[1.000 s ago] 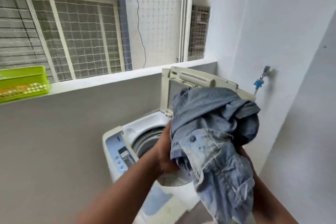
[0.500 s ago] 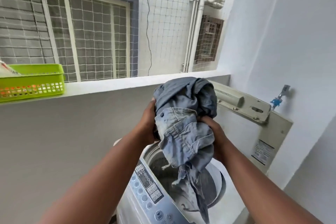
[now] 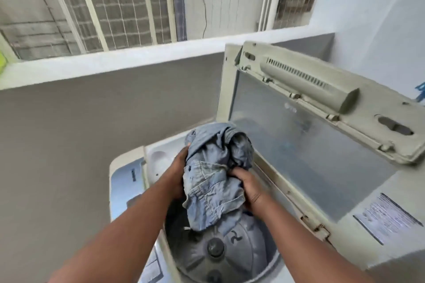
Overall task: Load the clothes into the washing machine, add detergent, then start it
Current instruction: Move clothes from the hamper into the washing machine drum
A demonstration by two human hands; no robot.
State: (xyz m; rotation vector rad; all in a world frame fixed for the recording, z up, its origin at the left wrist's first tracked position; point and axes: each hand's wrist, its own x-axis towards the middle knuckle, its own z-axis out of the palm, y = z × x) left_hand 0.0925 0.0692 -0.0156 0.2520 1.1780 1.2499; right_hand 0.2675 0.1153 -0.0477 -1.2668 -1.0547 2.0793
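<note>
Both arms reach out in front, close together. The left hand and the right hand each squeeze something (fingers curled tight) from either side.

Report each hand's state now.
Left hand: grips the bundled blue denim garment.
Right hand: grips the same garment.

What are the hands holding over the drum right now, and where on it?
Both hold one bundled blue denim garment: the left hand grips its left side, the right hand its right side, fingers dug into the folds.
</note>
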